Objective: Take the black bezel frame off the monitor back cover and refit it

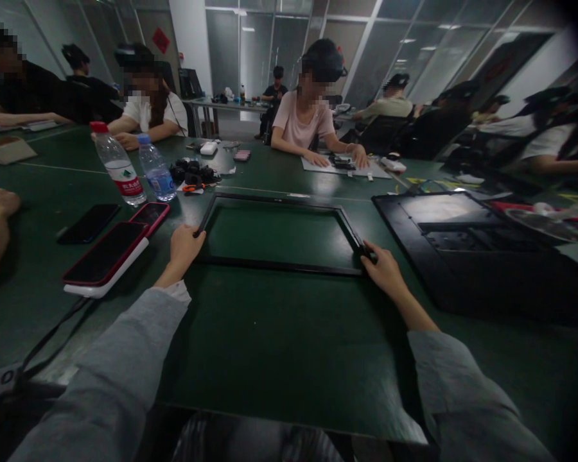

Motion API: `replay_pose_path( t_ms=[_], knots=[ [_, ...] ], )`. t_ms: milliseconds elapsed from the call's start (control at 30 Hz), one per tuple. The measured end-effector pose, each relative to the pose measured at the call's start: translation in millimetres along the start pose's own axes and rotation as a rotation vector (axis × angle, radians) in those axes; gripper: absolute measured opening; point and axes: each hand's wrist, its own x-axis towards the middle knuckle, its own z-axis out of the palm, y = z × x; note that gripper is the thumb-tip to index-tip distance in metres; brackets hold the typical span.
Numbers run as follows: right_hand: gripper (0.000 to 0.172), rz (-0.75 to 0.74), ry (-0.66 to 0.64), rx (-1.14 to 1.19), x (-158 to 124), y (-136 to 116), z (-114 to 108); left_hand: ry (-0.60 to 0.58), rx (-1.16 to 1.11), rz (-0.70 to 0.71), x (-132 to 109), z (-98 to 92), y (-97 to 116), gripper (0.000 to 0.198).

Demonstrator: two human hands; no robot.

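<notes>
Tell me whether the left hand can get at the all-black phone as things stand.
Probably not directly: the left hand is holding the black frame, and the red-edged phones lie between it and the all-black phone. Reaching over them looks feasible if it lets go.

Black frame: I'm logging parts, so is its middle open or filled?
Open, it seems: the table shows green inside the frame, which the left hand and right hand hold by its sides.

Dim light; pale glare marks the bench nearer the camera than the right fingers; far right of them, everything stretches, blurs.
</notes>
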Motion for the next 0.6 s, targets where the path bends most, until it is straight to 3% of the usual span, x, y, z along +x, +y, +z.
replay_pose_path(
  t_ms=[267,367,467,600],
  knots=[
    [0.058,-0.01,0.006,-0.003,-1,0,3,-0.09,0.134,-0.001,0,-3.7,3,0.038],
    [0.07,-0.037,0.002,-0.005,-1,-6,1,-0.111,0.154,-0.009,-1,-6.7,6,0.04],
    [0.086,-0.067,0.143,-0.084,-3,-26,-14,-0.097,0.138,-0.015,-2,-8.5,8,0.043],
    [0.083,-0.081,0.379,-0.244,-9,-57,-47,-0.092,0.109,0.009,-3,-11.5,14,0.054]
  ],
)
